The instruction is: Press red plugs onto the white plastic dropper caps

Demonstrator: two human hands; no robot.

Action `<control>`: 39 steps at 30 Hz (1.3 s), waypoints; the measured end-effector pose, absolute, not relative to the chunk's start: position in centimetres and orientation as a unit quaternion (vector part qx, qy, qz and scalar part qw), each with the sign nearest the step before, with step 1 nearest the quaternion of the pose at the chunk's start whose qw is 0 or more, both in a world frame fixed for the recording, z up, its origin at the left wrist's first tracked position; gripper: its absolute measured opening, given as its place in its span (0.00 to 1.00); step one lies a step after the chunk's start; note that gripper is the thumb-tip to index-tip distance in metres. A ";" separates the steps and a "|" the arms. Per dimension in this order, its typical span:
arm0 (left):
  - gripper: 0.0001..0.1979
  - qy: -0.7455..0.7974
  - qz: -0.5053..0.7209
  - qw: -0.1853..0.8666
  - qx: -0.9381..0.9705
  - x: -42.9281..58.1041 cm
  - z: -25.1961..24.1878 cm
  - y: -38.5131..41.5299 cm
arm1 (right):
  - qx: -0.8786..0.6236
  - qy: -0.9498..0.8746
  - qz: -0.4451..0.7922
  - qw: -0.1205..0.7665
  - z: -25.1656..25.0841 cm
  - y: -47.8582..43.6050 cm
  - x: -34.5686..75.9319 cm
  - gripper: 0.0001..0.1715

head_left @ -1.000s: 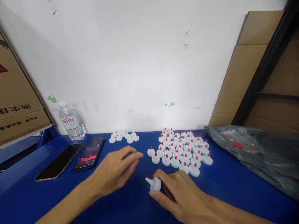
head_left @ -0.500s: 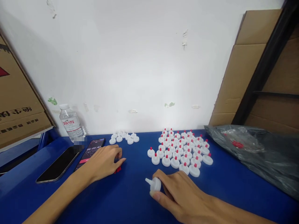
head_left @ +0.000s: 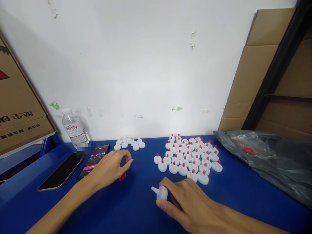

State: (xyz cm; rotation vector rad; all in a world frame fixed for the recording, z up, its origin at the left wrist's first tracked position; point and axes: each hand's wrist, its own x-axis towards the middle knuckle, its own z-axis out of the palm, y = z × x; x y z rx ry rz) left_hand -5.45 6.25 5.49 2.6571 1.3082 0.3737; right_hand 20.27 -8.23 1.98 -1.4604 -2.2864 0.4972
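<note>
Between the thumb and fingers of my right hand [head_left: 195,204] is a white nozzle cap [head_left: 162,193], tilted so its bare spout points up and left. My left hand [head_left: 113,167] is curled with thumb and fingertip brought together in a pinch; anything between them is too small to make out. Just beneath that hand, several small red tips [head_left: 122,176] lie on the blue table, partly covered by it. To the right stands a group of white nozzle caps with red tips [head_left: 183,169]. Further back on the left are several white nozzle caps without red tips [head_left: 136,147].
Left of my left hand lie a phone with a running timer [head_left: 98,154] and a dark phone [head_left: 60,172]. A water bottle [head_left: 74,128] stands by the wall. A grey plastic bag [head_left: 263,165] covers the table's right side, and cardboard [head_left: 255,71] leans behind it.
My left hand has lifted slightly and shifted a little right from the red tips, its fingers now pinched, and more red tips show. My right hand holds its nozzle cap almost still.
</note>
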 end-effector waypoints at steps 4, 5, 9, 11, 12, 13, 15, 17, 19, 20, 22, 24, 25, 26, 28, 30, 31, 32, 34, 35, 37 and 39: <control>0.13 0.373 0.157 0.151 0.902 -4.5 5.0 5.1 | -0.523 -0.814 0.174 0.183 1.9 -8.3 20.3 0.17; 0.11 0.356 0.164 0.157 0.907 -4.2 4.7 4.8 | -0.524 -0.814 0.172 0.183 1.9 -8.3 20.3 0.17; 0.09 0.277 0.211 0.168 0.922 -3.2 3.2 3.5 | -0.525 -0.813 0.169 0.186 2.0 -8.3 20.3 0.18; 0.13 0.238 0.235 0.175 0.926 -2.9 2.7 2.8 | -0.532 -0.809 0.169 0.184 1.9 -8.2 20.2 0.19; 0.15 0.224 0.244 0.178 0.927 -2.7 2.5 2.5 | -0.539 -0.806 0.165 0.184 1.8 -8.2 20.2 0.20; 0.17 0.212 0.252 0.178 0.927 -2.6 2.3 2.2 | -0.546 -0.802 0.159 0.183 1.7 -8.1 20.2 0.21; 0.19 0.194 0.272 0.171 0.927 -2.4 2.2 1.7 | -0.560 -0.796 0.140 0.183 1.4 -8.1 20.2 0.24; 0.20 0.177 0.288 0.164 0.927 -2.3 2.2 1.3 | -0.564 -0.796 0.128 0.181 1.1 -8.0 20.2 0.26; 0.21 0.167 0.284 0.160 0.930 -2.3 2.2 1.1 | -0.560 -0.799 0.121 0.181 0.9 -8.1 20.2 0.26; 0.21 0.164 0.273 0.159 0.935 -2.3 2.2 1.0 | -0.558 -0.801 0.118 0.180 0.9 -8.1 20.2 0.27; 0.23 0.152 0.247 0.152 0.945 -2.3 2.1 0.7 | -0.554 -0.805 0.111 0.180 0.8 -8.1 20.2 0.26; 0.24 0.132 0.227 0.142 0.955 -2.3 2.1 0.6 | -0.553 -0.807 0.106 0.178 0.8 -8.1 20.2 0.25; 0.24 0.123 0.220 0.138 0.958 -2.2 2.1 0.5 | -0.553 -0.807 0.103 0.177 0.8 -8.1 20.2 0.24; 0.24 0.116 0.217 0.136 0.960 -2.2 2.0 0.5 | -0.554 -0.807 0.102 0.177 0.7 -8.1 20.1 0.23; 0.23 0.110 0.217 0.136 0.960 -2.2 2.0 0.5 | -0.559 -0.803 0.099 0.179 0.6 -8.1 20.1 0.21; 0.24 0.111 0.223 0.139 0.958 -2.2 2.0 0.6 | -0.565 -0.798 0.096 0.188 0.6 -8.0 20.0 0.20; 0.24 0.109 0.227 0.139 0.958 -2.2 2.0 0.7 | -0.566 -0.795 0.098 0.194 0.5 -8.0 20.1 0.20; 0.24 0.105 0.230 0.138 0.958 -2.2 2.1 0.8 | -0.566 -0.793 0.100 0.202 0.5 -7.9 20.1 0.19; 0.24 0.096 0.233 0.133 0.959 -2.3 2.3 0.8 | -0.562 -0.791 0.109 0.215 0.5 -7.8 20.1 0.19; 0.24 0.092 0.234 0.130 0.959 -2.3 2.4 0.8 | -0.560 -0.791 0.113 0.220 0.5 -7.8 20.2 0.19; 0.23 0.085 0.236 0.128 0.960 -2.3 2.7 0.6 | -0.560 -0.790 0.118 0.222 0.6 -7.7 20.2 0.19; 0.22 0.079 0.243 0.131 0.958 -2.3 2.7 0.5 | -0.556 -0.794 0.122 0.215 0.7 -7.6 20.3 0.19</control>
